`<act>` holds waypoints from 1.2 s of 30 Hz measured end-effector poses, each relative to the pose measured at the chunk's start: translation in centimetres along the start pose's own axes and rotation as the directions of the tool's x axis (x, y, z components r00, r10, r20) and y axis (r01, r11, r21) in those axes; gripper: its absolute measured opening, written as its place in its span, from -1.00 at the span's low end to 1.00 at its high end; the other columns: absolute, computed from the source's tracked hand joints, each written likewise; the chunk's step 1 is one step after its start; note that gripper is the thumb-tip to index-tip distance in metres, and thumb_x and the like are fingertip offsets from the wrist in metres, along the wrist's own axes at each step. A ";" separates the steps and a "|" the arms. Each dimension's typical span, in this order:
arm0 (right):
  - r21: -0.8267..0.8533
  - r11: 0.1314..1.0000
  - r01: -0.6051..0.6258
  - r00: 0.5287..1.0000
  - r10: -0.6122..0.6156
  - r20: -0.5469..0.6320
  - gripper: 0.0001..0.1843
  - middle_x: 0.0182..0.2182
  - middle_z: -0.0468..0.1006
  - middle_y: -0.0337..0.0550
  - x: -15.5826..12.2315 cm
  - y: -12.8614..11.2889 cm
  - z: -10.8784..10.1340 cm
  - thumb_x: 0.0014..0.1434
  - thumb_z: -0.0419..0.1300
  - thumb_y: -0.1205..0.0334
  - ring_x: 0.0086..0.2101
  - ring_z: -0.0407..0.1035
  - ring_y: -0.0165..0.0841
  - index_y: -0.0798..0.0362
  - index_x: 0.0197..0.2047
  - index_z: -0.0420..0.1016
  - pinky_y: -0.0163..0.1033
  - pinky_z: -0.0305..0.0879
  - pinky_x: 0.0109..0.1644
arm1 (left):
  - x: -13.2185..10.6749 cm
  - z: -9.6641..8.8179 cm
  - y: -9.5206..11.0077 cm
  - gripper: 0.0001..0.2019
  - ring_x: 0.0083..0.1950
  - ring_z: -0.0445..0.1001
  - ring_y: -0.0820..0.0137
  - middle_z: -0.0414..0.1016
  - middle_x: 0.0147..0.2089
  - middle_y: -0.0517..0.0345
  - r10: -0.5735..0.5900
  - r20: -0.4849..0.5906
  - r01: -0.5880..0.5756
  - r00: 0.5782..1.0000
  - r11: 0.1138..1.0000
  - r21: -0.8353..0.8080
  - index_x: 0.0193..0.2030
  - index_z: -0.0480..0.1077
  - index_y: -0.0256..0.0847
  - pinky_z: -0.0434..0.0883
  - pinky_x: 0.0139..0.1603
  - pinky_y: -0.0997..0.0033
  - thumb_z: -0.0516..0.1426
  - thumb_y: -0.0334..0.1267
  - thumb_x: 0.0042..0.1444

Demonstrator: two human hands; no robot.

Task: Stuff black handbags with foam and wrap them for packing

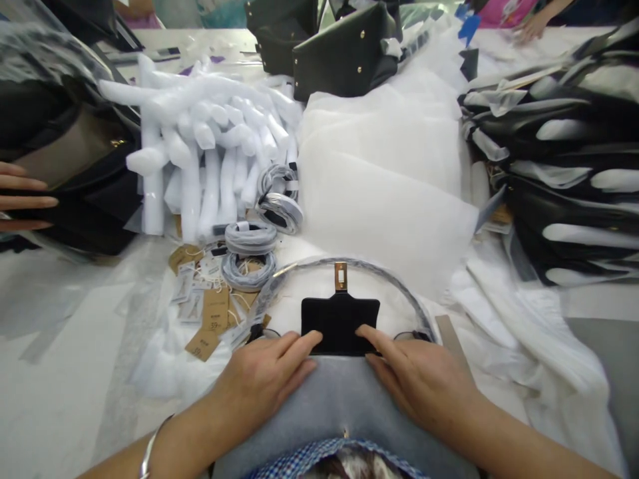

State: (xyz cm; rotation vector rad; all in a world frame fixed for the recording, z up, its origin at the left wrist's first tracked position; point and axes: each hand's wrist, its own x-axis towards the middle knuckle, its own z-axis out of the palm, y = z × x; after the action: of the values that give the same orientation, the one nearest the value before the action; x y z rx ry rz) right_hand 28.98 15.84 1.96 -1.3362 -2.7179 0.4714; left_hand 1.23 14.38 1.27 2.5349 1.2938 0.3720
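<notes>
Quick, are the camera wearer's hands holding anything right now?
Left hand: touching the black flap, left side; grip unclear.
Right hand: touching its right side; grip unclear.

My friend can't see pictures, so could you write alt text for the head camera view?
A person's left hand and right hand touch opposite sides of a black flap with a gold-coloured clasp plate on a grey bag. White rolls, wrapped coils and brown tags lie to the left, white sheets lie ahead, and black bags are piled right.
</notes>
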 end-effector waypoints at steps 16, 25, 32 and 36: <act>0.001 0.985 0.172 0.971 -0.169 -0.169 -0.58 0.13 0.53 -0.02 -3.7 -2.8 0.7 0.42 0.04 0.13 0.20 0.31 -0.16 0.15 0.22 0.41 0.04 0.22 0.33 | -0.6 -0.8 3.8 -0.68 -0.05 0.56 0.34 0.62 -0.06 0.07 0.125 -0.074 -0.121 0.989 0.991 0.059 -0.01 0.48 -0.26 0.41 0.19 0.24 -0.09 -0.30 0.43; -0.011 0.997 0.076 0.995 -0.076 -0.071 -0.24 0.41 0.12 -0.03 -5.5 -3.3 1.7 0.32 0.13 -0.07 0.40 -0.10 -0.08 0.01 0.46 0.03 0.25 -0.08 0.42 | -4.8 0.2 4.6 -0.28 0.46 0.11 0.02 0.07 0.49 -0.13 0.073 0.154 -0.082 0.985 0.995 0.051 0.45 0.07 -0.08 -0.09 0.41 -0.37 0.07 0.18 0.26; -0.076 0.993 0.090 0.989 -0.098 -0.106 -0.30 0.40 0.16 -0.02 -5.5 -3.6 2.2 0.36 0.08 -0.07 0.39 -0.07 -0.10 0.03 0.44 0.09 0.21 -0.12 0.43 | -4.8 0.3 5.0 -0.39 0.47 0.08 -0.01 0.02 0.50 -0.12 0.109 0.117 -0.116 0.987 0.991 0.062 0.40 0.19 0.07 -0.12 0.39 -0.37 0.12 0.10 0.24; -0.121 0.989 0.089 0.993 -0.098 -0.073 -0.32 0.39 0.16 0.02 -5.8 -4.0 1.7 0.37 0.06 -0.07 0.38 -0.04 -0.07 0.08 0.43 0.13 0.20 -0.12 0.43 | -4.9 0.3 5.2 -0.41 0.46 0.08 -0.01 0.07 0.48 -0.13 0.112 0.098 -0.119 0.989 0.990 0.070 0.36 0.25 0.05 -0.14 0.41 -0.32 0.09 0.15 0.24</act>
State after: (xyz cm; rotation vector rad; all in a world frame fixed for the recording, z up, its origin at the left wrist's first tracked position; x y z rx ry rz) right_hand 29.13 8.62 1.97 -1.2175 -2.7658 0.2490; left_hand 2.47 7.43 2.35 2.6633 1.1508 0.2281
